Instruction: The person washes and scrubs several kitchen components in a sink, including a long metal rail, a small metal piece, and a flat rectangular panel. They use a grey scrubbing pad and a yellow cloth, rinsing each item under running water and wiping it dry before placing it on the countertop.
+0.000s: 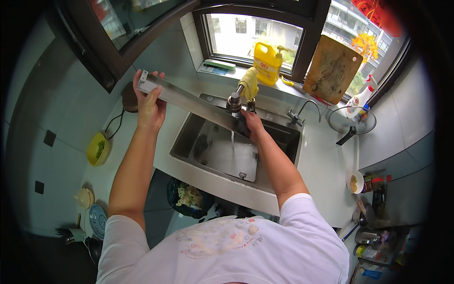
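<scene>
A long, narrow metal panel [197, 103] slants across the sink [212, 171], its left end raised. My left hand [151, 104] grips that raised end, thumb on the near face and fingers behind. At the lower end, below the faucet [234, 102], is my right hand [254, 124], gripping the panel there. Something dark shows by its fingers; I cannot tell what it is. A stream of water [232, 137] falls past the panel into the basin. Lying in the basin is a flat metal plate [227, 152] with small metal clips near its edge.
A yellow cloth [250, 83] hangs on the faucet. Behind stand a yellow jug [267, 67], a cutting board [332, 69] and a spray bottle [361, 96]. A small curved tap [310, 103] and glass lid [351, 120] are right. The open window frame [103, 71] overhangs the left.
</scene>
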A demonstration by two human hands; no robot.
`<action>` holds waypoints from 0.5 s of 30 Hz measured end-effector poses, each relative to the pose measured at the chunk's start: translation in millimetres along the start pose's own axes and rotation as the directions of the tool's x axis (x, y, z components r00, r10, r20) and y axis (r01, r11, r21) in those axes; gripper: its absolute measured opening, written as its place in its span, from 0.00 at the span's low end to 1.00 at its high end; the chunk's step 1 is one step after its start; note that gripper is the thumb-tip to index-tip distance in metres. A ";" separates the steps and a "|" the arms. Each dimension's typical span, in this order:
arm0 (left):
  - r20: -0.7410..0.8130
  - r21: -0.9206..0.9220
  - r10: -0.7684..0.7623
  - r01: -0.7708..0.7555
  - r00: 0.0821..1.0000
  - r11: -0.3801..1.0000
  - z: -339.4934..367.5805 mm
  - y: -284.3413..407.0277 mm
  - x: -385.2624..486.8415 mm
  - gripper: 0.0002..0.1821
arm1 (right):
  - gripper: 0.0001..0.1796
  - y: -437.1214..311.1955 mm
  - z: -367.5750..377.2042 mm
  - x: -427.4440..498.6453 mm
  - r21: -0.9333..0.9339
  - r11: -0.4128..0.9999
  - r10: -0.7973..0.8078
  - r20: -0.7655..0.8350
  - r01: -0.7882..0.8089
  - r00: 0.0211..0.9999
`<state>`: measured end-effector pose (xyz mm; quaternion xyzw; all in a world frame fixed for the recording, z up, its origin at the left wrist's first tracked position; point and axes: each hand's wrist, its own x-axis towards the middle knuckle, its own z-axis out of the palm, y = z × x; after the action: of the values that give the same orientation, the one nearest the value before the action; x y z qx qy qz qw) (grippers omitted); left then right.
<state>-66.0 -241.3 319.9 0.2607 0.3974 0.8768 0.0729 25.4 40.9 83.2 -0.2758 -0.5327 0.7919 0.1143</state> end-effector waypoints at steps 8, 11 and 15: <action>-0.174 -0.189 -0.267 0.234 0.948 0.954 -23.3 -44.2 13.6 0.27 | 0.23 3.6 -9.6 -7.2 -0.363 0.837 -0.312 0.297 0.409 0.902; -0.216 -0.310 -0.355 0.281 0.910 0.908 -14.0 -89.7 -6.6 0.22 | 0.19 5.1 11.7 -10.8 -0.480 0.602 -0.565 0.308 0.638 0.766; -0.270 -0.355 -0.358 0.253 0.894 0.900 8.0 -145.9 -26.6 0.21 | 0.11 16.3 40.4 -10.8 -0.379 0.439 -0.777 0.294 0.814 0.556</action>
<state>-50.7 -146.7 206.4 0.0295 0.2972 0.9364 0.1841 13.6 -2.4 83.2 0.0185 -0.7790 0.4976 0.3810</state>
